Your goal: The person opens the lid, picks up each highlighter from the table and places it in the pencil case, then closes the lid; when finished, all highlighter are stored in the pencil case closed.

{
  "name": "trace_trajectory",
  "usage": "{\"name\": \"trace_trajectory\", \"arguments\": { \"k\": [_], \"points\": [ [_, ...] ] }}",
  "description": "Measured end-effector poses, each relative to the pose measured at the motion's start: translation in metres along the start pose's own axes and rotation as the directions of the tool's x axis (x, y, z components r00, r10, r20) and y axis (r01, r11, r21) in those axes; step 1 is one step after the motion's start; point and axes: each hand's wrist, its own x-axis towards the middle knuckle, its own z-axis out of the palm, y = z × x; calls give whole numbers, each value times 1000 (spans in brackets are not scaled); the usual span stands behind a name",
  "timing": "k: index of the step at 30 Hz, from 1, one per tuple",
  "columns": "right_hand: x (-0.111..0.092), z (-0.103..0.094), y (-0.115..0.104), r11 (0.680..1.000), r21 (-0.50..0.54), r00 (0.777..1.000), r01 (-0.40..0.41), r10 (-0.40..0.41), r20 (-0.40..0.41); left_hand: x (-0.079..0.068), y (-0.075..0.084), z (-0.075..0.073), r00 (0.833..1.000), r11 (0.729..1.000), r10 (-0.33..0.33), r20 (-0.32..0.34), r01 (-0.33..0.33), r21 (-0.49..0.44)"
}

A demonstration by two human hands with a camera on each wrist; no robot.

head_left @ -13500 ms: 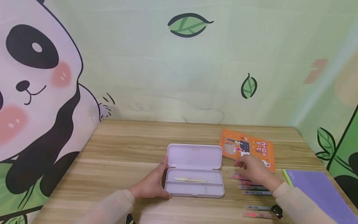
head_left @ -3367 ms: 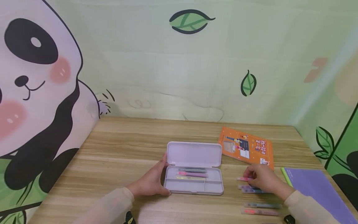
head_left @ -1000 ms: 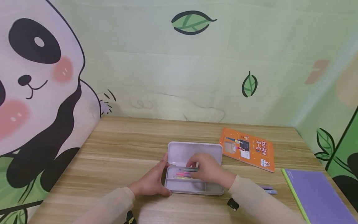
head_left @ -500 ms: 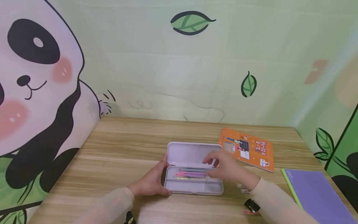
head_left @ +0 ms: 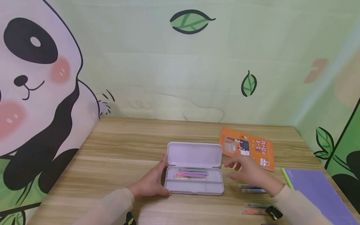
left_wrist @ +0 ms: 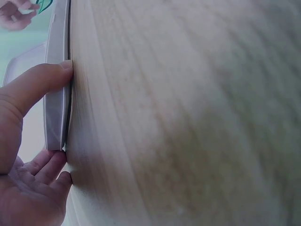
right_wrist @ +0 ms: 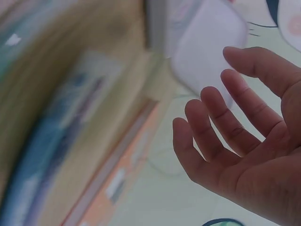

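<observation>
A white pencil case [head_left: 194,187] lies with its lid [head_left: 194,154] raised on the wooden table. Several slim pens [head_left: 192,173], grey, pink-purple and yellow, lie side by side in its long rear compartment; both smaller front compartments hold nothing. My left hand [head_left: 152,182] grips the case's left end, thumb at the front corner and fingers along the side, also seen in the left wrist view. Right of the case, my right hand [head_left: 251,172] hangs in the air, fingers loosely bent and nothing in them. Blue-purple pens [head_left: 253,190] lie below it, partly covered by the arm.
An orange book [head_left: 247,148] lies behind the right hand. A purple notebook [head_left: 317,190] is at the right edge. Nearer the front are a grey pen [head_left: 256,205] and a red-tipped pen [head_left: 251,212], partly hidden by a black wrist device [head_left: 274,213].
Over the past second my right hand has let go of a pen in the case and moved right. Earlier, the case held only a yellow pen. My left hand stays put.
</observation>
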Motion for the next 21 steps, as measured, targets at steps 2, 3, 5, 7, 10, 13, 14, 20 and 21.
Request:
{"name": "trace_trajectory", "arguments": {
  "k": [2,3,5,7,10,13,14,20,21],
  "points": [
    [-5,-1,7,999,-5,999,-38,38,30,0,0,0,1000,1000,3,-5,-3,12],
    [-8,-2,11,998,-7,997,-60,60,46,0,0,0,1000,1000,6,-7,-6,17],
    [-13,-2,17,997,-11,995,-82,82,63,0,-1,0,1000,1000,2,-4,-2,19],
    [-18,-2,24,997,-18,995,-80,81,62,1,-1,0,1000,1000,-5,-1,5,15],
    [-25,-2,31,996,-36,995,-83,85,53,1,-2,0,1000,1000,-19,6,19,8],
    [-31,-2,37,993,-65,994,-96,99,52,1,-2,0,1000,1000,-26,9,26,4],
    [-32,-2,39,992,-73,992,-107,112,57,1,-2,0,1000,1000,-28,10,28,4],
    [-38,-2,49,988,-105,989,-114,122,80,1,-2,0,999,999,-32,10,31,7],
    [-39,-2,51,988,-105,990,-109,118,82,0,-1,0,999,999,-32,10,32,7]
  ]
}}
